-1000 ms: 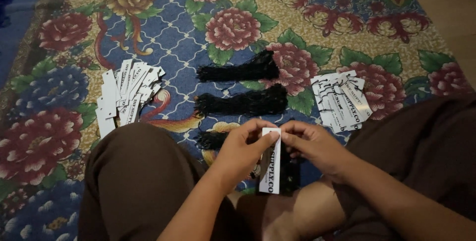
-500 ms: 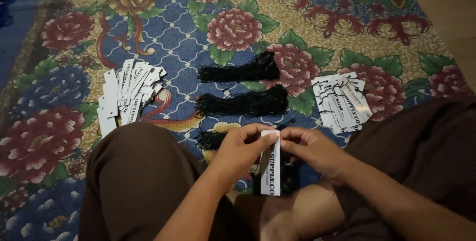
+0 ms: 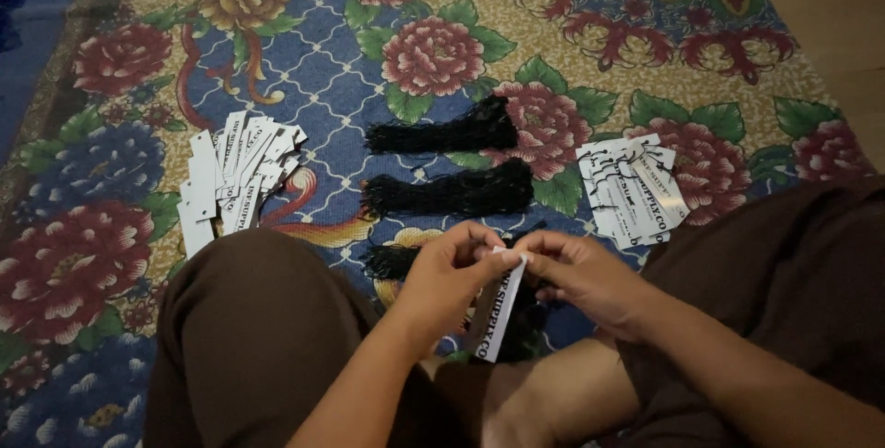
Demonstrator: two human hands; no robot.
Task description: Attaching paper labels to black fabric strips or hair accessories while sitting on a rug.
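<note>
On a floral rug (image 3: 387, 125), both hands (image 3: 452, 273) (image 3: 590, 277) pinch one white tag (image 3: 498, 314) at six o'clock; strung tags (image 3: 636, 192) lie at three, a bigger unstrung-looking pile (image 3: 230, 181) at nine

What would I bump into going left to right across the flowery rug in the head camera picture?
Fanned pile of white paper tags → black string bundles → white paper tags with black strings attached.
</note>
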